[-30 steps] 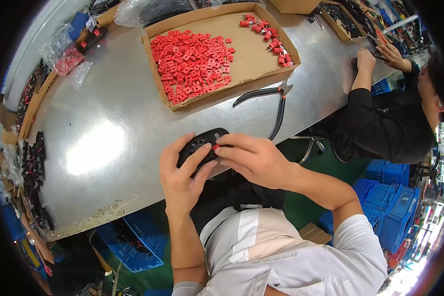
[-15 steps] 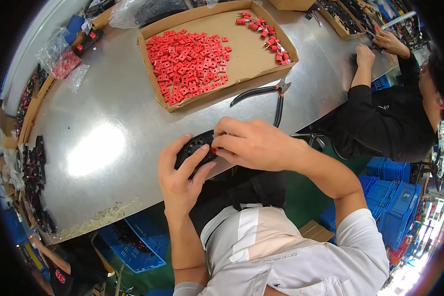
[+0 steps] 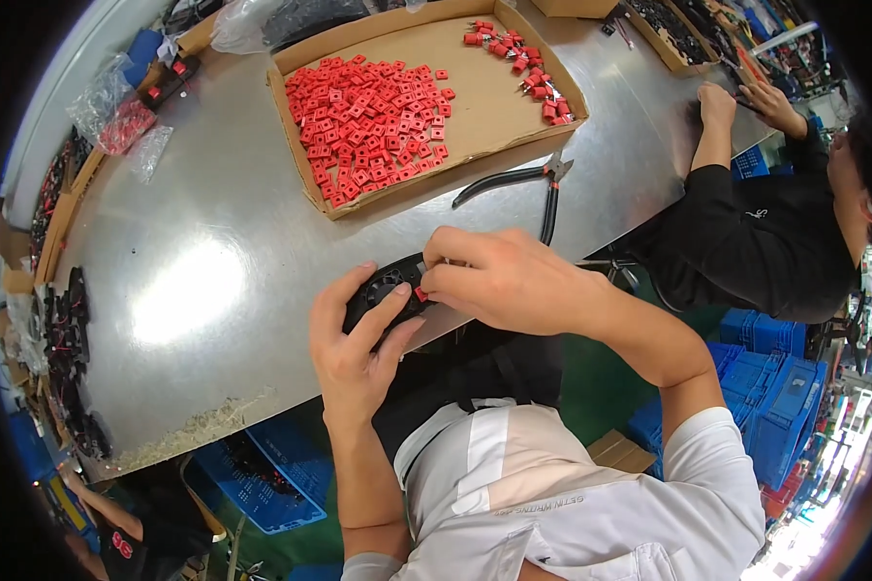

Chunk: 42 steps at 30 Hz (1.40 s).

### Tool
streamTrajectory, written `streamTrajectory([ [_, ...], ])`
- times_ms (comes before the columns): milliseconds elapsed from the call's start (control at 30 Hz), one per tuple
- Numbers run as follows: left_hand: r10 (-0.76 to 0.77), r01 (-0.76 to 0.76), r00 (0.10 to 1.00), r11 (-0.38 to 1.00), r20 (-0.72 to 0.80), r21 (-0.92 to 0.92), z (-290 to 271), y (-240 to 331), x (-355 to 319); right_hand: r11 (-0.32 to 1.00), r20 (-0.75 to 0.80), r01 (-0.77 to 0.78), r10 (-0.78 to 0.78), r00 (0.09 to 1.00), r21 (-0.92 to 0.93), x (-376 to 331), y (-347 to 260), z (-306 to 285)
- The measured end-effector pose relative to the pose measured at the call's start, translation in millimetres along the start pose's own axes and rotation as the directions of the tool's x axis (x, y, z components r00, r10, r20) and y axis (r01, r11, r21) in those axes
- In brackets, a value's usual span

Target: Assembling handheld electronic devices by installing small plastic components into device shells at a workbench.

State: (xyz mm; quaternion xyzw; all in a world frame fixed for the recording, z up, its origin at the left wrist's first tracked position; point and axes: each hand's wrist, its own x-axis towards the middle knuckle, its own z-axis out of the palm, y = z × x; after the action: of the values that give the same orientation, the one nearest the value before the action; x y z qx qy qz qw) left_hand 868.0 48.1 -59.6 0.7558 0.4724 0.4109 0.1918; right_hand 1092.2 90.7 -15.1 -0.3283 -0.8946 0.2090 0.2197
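Note:
My left hand [image 3: 357, 334] grips a black plastic housing with a round fan [image 3: 386, 288] in it, thumb across its face and fingers around its edge. The housing is held over the near edge of the metal table. At its right end sits a small red plastic part [image 3: 420, 294]. Closed in a pinch, my right hand [image 3: 499, 276] has its fingertips on this red part; they hide some of it. Just beyond my right hand lie cutting pliers [image 3: 555, 170] with black handles, spread apart on the table.
A shallow cardboard tray [image 3: 426, 172] holds a heap of red square pieces and several red parts with metal pins. Black assemblies [image 3: 68, 358] line the table's left side. A co-worker in black [image 3: 746, 242] works at the right. Blue crates [image 3: 780, 416] stand below.
My right fingertips have shifted slightly right, so more of the red part shows. My left hand and the housing have stayed in place. The co-worker's hands have moved a little.

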Motion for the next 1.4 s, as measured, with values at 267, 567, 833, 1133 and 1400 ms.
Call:
streamTrajectory([
  [267, 0.015, -0.015, 1.000, 1.000, -0.006, -0.008, 10, 4, 5, 0.996, -0.193, -0.073, 0.063, 0.979, -0.044, -23, -17, 14],
  [567, -0.044, 0.044, 0.999, 0.999, 0.007, -0.016, 12, 29, 14, 0.986, 0.094, -0.151, 0.144, 0.985, 0.072, -39, -5, -49],
  [833, -0.074, 0.074, 0.997, 0.997, 0.008, 0.012, 6, 47, 14, 0.927, 0.139, -0.134, 0.193, 0.971, -0.351, -75, 45, -83],
  [1133, -0.052, 0.052, 0.998, 0.999, 0.036, -0.014, -9, 42, 7, 0.826, -0.428, -0.040, 0.332, 0.841, 0.562, -81, 29, -54],
  [1400, -0.082, 0.082, 0.996, 0.997, 0.030, 0.007, -13, 43, -2, -0.176, -0.172, 0.437, 0.744, 0.646, 0.882, -1, -29, -63],
])
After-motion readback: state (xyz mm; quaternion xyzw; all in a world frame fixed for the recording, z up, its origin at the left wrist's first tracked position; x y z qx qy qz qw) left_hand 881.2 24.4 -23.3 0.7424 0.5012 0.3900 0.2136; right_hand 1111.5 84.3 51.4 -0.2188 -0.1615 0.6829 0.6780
